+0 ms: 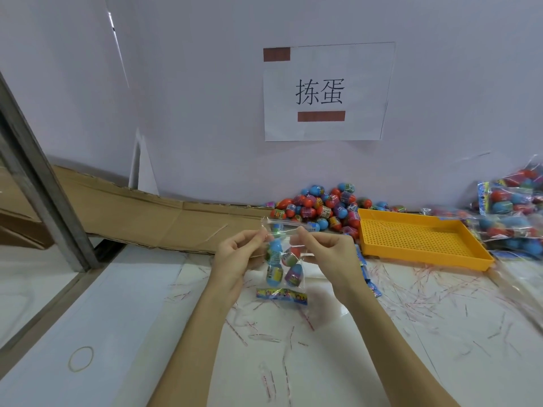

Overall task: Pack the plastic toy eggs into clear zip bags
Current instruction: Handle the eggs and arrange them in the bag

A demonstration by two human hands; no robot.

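Observation:
A clear zip bag [282, 270] hangs between my hands above the white table, holding several toy eggs, blue and purple-green, with a printed card strip at its bottom. My left hand [235, 255] pinches the bag's top edge on the left. My right hand [326, 249] pinches the same edge on the right. A pile of loose toy eggs [323, 208], red and blue, lies against the wall behind the bag.
An empty yellow perforated tray [420, 239] sits to the right of my hands. Filled bags [511, 212] are heaped at the far right. Thin peeled strips litter the table [411, 304]. Flat cardboard [147, 218] lies at the left, a rubber band [81, 359] near the front left.

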